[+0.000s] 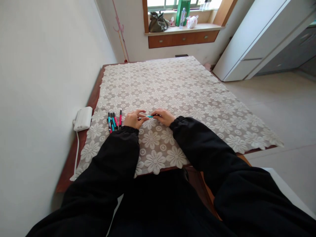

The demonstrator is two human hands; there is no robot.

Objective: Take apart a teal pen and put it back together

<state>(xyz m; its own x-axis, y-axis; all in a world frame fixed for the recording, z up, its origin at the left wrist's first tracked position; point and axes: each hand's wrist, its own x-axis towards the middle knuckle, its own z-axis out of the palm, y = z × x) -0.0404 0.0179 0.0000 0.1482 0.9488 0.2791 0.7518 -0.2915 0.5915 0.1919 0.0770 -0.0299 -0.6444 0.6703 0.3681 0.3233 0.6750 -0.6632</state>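
A teal and black pen (149, 116) is held level between both hands, just above the lace tablecloth (155, 160). My left hand (133, 119) pinches its left end between thumb and fingers. On the other end, my right hand (164, 116) is closed, its fingers covering the tip of the pen. Several more pens (114, 122), teal, pinkish red and black, lie in a loose group to the left of my left hand. One red and black pen (120, 118) rests slightly apart from that group, closest to the hand.
A white box-shaped device (83, 118) with a cable (77, 154) sits at the table's left edge, by the wall. Beyond the table, a window sill (170, 31) holds a dark bag (158, 22), a green container (183, 13) and a clear bottle (182, 18). A white cabinet (244, 42) stands right.
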